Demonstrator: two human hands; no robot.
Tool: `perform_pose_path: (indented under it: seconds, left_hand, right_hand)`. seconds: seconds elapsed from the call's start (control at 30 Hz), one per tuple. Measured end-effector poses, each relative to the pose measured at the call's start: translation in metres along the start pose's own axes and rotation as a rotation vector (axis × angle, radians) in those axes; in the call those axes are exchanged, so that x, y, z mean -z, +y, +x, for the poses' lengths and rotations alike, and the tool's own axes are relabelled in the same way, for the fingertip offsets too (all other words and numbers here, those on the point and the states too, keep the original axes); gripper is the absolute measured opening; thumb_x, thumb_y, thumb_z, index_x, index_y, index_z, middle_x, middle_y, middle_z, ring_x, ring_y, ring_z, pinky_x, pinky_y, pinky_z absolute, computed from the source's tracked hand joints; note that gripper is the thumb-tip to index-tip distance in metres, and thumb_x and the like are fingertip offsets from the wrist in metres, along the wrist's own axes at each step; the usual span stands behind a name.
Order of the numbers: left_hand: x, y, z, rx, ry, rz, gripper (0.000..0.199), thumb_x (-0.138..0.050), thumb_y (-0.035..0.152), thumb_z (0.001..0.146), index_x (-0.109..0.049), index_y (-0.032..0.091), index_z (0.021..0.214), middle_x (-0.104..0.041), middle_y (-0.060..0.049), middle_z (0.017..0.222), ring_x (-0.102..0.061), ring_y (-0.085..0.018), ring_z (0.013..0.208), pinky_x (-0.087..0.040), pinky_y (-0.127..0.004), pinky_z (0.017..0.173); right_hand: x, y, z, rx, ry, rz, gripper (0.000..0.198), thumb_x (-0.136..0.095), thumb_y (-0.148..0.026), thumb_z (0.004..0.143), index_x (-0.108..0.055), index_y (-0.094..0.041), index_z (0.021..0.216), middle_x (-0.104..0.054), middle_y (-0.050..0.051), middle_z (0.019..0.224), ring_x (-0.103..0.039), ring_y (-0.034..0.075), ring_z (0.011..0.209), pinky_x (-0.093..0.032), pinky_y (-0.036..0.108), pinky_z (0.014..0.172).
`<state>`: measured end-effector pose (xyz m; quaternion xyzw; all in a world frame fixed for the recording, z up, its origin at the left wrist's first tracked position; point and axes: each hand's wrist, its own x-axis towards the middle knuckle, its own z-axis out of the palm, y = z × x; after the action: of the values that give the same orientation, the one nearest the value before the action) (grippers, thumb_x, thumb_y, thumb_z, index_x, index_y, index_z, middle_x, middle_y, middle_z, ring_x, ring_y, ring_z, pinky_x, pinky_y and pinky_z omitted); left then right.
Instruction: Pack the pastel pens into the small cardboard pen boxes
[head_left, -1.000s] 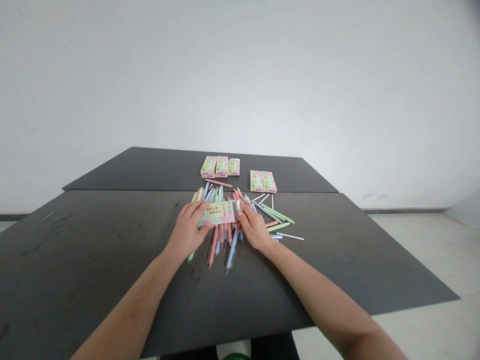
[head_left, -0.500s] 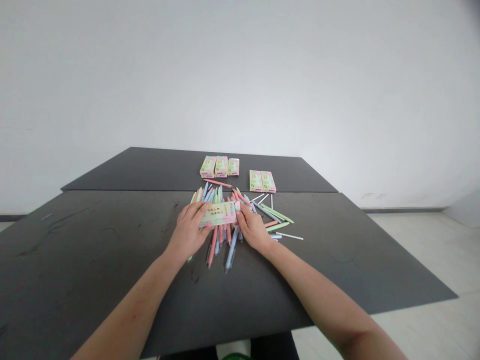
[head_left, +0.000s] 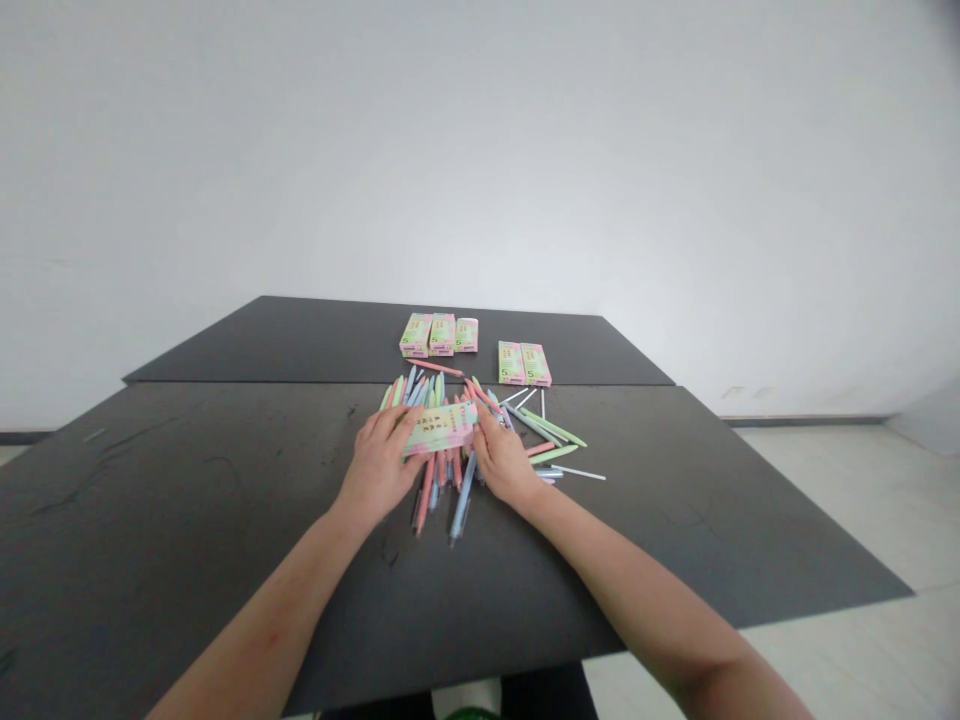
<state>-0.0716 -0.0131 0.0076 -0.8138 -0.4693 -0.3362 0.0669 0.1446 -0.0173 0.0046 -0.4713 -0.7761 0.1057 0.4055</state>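
Note:
A small pink-and-green printed carton (head_left: pixel 441 428) lies sideways between my two hands, above a pile of pens. My left hand (head_left: pixel 381 455) is closed on its left end, thumb below and fingers on top. At the right end, the fingers of my right hand (head_left: pixel 504 455) pinch the carton's edge. Pink, blue and green pens (head_left: pixel 463 497) stick out from under the carton toward me, and more pens (head_left: pixel 409 388) show beyond it. The carton and my hands hide the middle of the pile.
Three similar cartons (head_left: pixel 442 336) lie at the back of the dark table (head_left: pixel 225 500), and two more cartons (head_left: pixel 524 364) lie to their right. One pink pen (head_left: pixel 435 367) rests before them. Green pens (head_left: pixel 553 428) and thin white sticks (head_left: pixel 579 472) lie right of my right hand.
The right end flap, visible before at the carton's edge, is now pressed in or covered by my right fingers. The carton has tilted slightly; both hands stay in nearly the same place.

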Motion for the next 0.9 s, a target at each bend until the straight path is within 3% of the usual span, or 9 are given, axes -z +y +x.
perform_pose_path:
  seconds: [0.13, 0.3, 0.47, 0.67, 0.9]
  left_hand:
    - [-0.001, -0.001, 0.000, -0.002, 0.003, 0.013, 0.056, -0.061, 0.023, 0.081, -0.047, 0.023, 0.135, -0.054, -0.013, 0.128, -0.047, -0.033, 0.120, -0.043, -0.052, 0.101]
    - [-0.001, -0.004, 0.000, 0.007, 0.012, 0.012, 0.055, -0.062, 0.026, 0.082, -0.047, 0.020, 0.135, -0.053, -0.014, 0.127, -0.047, -0.033, 0.120, -0.043, -0.051, 0.102]
    - [0.000, -0.003, 0.000, 0.006, 0.028, 0.005, 0.055, -0.062, 0.026, 0.082, -0.047, 0.020, 0.135, -0.053, -0.014, 0.127, -0.047, -0.032, 0.119, -0.042, -0.052, 0.102]
    - [0.001, 0.002, 0.001, -0.031, 0.050, 0.014, 0.053, -0.060, 0.021, 0.082, -0.048, 0.019, 0.134, -0.053, -0.014, 0.125, -0.046, -0.033, 0.118, -0.042, -0.051, 0.102]
    - [0.002, 0.006, 0.001, -0.021, 0.048, 0.029, 0.051, -0.061, 0.022, 0.083, -0.049, 0.017, 0.132, -0.054, -0.015, 0.124, -0.047, -0.032, 0.116, -0.044, -0.051, 0.100]
  right_hand:
    - [0.000, -0.002, 0.000, -0.003, -0.005, 0.017, 0.056, -0.035, -0.020, 0.094, -0.032, -0.015, 0.150, -0.071, 0.014, 0.094, -0.067, 0.026, 0.076, -0.055, 0.042, 0.077]
    - [0.003, -0.009, 0.000, 0.006, -0.045, 0.065, 0.058, -0.033, -0.021, 0.095, -0.025, -0.013, 0.152, -0.065, 0.020, 0.118, -0.068, 0.027, 0.087, -0.054, 0.044, 0.082]
    - [0.003, -0.009, 0.000, -0.025, -0.052, 0.159, 0.055, -0.033, -0.021, 0.096, -0.028, -0.015, 0.151, -0.070, 0.012, 0.088, -0.065, 0.021, 0.066, -0.055, 0.038, 0.072]
    - [-0.001, -0.006, 0.001, -0.066, -0.007, 0.193, 0.053, -0.033, -0.019, 0.096, -0.032, -0.018, 0.150, -0.070, 0.009, 0.085, -0.062, 0.019, 0.060, -0.054, 0.034, 0.066]
    - [0.005, -0.016, 0.002, -0.100, -0.010, 0.228, 0.054, -0.029, -0.022, 0.098, -0.027, -0.022, 0.152, -0.065, 0.012, 0.120, -0.066, 0.022, 0.094, -0.053, 0.039, 0.088]
